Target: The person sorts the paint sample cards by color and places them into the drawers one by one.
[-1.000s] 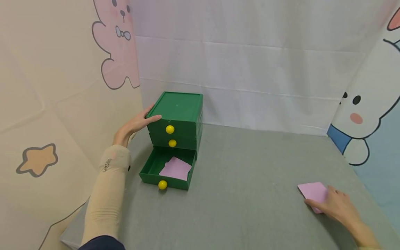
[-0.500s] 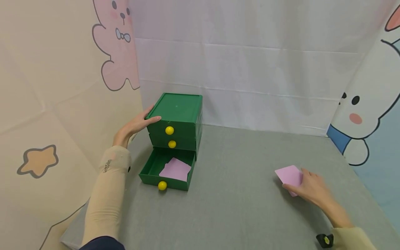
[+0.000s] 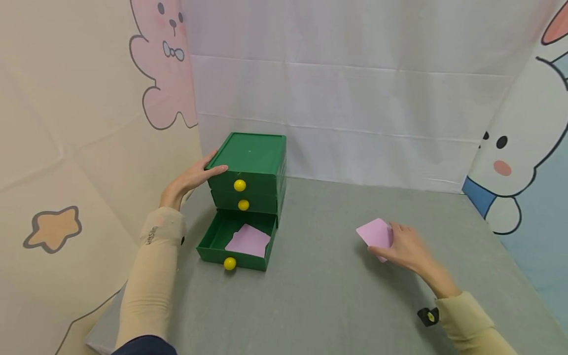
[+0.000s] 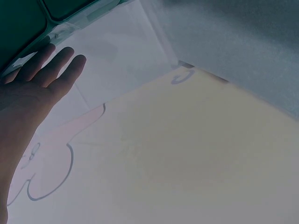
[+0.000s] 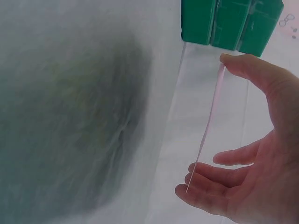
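A small green drawer cabinet with yellow knobs stands at the left of the table, its lowest drawer pulled out. Pink pieces of paper lie in that drawer. My left hand rests on the cabinet's upper left edge, thumb on the top; the left wrist view shows its fingers mostly straight beside the green side. At the right, my right hand holds a pink piece of paper above the table. Seen edge-on in the right wrist view, this thin paper sits between thumb and fingertips.
The grey tabletop spreads between the cabinet and my right hand. A white cloth wall closes off the back. Printed cloth walls with cartoon figures stand at the left and right.
My right hand has carried the pink paper leftward and away from me, off the table at the right towards the middle. The left hand, cabinet and pulled-out drawer have stayed put.
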Demonstrator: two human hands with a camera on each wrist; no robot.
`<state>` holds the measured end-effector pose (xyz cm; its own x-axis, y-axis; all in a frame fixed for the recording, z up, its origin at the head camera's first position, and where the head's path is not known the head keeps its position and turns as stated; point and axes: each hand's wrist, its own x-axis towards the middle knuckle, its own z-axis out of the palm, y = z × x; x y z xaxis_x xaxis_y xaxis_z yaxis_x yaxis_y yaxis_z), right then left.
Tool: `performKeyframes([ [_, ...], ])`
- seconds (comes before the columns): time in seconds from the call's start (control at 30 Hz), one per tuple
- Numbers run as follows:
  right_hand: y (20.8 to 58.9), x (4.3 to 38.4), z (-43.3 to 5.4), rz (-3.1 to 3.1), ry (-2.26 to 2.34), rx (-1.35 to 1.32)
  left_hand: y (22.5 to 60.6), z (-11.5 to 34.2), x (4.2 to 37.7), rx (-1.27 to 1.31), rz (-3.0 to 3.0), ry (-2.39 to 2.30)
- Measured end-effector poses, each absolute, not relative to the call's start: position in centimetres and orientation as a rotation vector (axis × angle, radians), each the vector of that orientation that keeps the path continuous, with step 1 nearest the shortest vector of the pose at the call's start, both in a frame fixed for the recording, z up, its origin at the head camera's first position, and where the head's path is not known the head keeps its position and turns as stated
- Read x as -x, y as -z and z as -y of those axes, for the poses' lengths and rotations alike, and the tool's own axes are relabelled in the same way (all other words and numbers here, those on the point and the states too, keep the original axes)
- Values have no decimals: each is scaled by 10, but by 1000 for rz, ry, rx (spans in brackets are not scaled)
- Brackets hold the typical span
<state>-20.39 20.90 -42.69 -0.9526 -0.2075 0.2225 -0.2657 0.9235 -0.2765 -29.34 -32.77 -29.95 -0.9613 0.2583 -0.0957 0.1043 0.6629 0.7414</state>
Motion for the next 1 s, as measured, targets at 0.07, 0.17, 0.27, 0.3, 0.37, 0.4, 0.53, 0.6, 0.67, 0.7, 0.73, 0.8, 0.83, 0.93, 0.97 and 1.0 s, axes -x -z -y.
performKeyframes([
  [0.07,425,208,-200,2894,-454,-377,300,328,294,-297,-2679,-1184],
  [0.17,422,214,-187,2898,-461,-399,301,327,295,-303,-2668,-1199],
  [0.27,419,219,-173,2896,-470,-437,302,328,296,-304,-2667,-1208],
  [0.3,418,220,-169,2897,-474,-450,302,328,296,-303,-2670,-1204],
  [0.37,417,223,-160,2900,-484,-479,302,328,296,-296,-2671,-1201],
  [0.4,416,224,-156,2903,-487,-491,302,328,296,-291,-2674,-1196],
  [0.53,412,228,-139,2907,-502,-535,303,328,297,-273,-2671,-1190],
  [0.6,410,230,-131,2905,-503,-555,304,329,299,-272,-2672,-1190],
  [0.67,408,232,-123,2903,-501,-571,308,330,303,-273,-2676,-1197],
  [0.7,408,233,-120,2902,-501,-582,310,331,305,-274,-2679,-1201],
  [0.73,407,234,-116,2900,-503,-599,313,333,308,-276,-2686,-1202],
  [0.8,407,235,-107,2903,-508,-625,321,336,313,-275,-2701,-1201],
  [0.83,407,235,-103,2906,-506,-639,324,338,316,-276,-2707,-1197],
  [0.93,408,234,-88,2918,-515,-692,334,342,321,-270,-2718,-1191],
  [0.97,409,233,-82,2923,-519,-703,336,343,321,-268,-2718,-1191],
  [1.0,409,232,-77,2926,-520,-720,337,343,322,-268,-2714,-1199],
])
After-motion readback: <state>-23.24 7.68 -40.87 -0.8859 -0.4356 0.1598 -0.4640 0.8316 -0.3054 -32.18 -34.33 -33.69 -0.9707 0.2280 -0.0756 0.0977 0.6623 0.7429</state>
